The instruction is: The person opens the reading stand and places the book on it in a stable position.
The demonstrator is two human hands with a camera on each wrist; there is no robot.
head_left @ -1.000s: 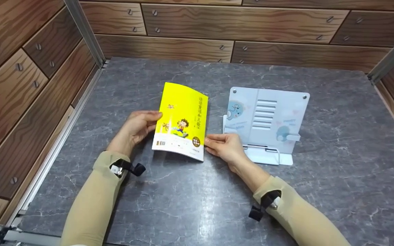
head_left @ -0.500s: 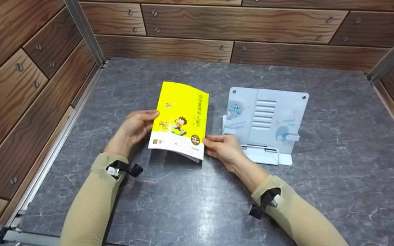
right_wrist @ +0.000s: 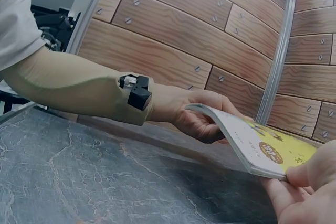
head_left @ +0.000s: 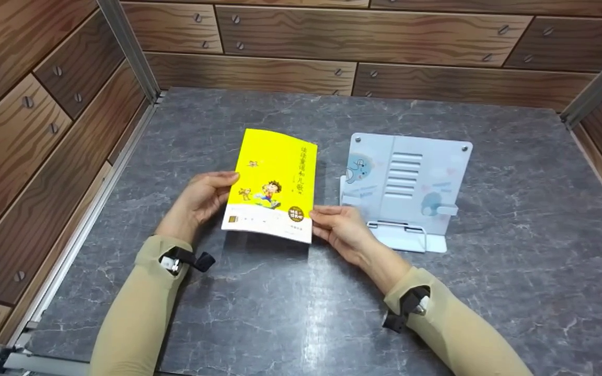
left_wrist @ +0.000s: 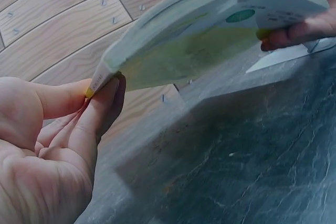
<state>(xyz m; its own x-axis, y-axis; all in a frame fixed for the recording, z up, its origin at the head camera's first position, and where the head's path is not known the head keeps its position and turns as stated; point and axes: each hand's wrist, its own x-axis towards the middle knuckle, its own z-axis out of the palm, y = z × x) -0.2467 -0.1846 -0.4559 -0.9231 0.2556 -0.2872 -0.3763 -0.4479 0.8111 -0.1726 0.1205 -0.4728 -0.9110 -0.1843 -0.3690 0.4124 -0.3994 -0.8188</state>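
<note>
A yellow paperback book [head_left: 275, 177] with a white lower band and a cartoon child on its cover is held above the table, bowed between both hands. At its left edge, which is the spine side in the left wrist view, my left hand [head_left: 204, 197] pinches it between thumb and fingers. My right hand [head_left: 345, 232] pinches the lower right edge, thumb on the cover and fingers beneath, as the right wrist view also shows. Just right of that hand stands a pale blue book stand [head_left: 411, 177], leaning back, with slots, cartoon prints and a wire holder at its foot.
The grey marbled table [head_left: 259, 324] lies below the book. Wood-patterned walls [head_left: 290, 39] enclose it at the back and sides, with metal posts [head_left: 131, 52] at the corners. The stand's small side clip [head_left: 447, 210] sticks out at its right.
The book has shifted slightly left and its cover has turned a little more toward the head camera. My left hand has moved a little left with it; both hands keep their grip.
</note>
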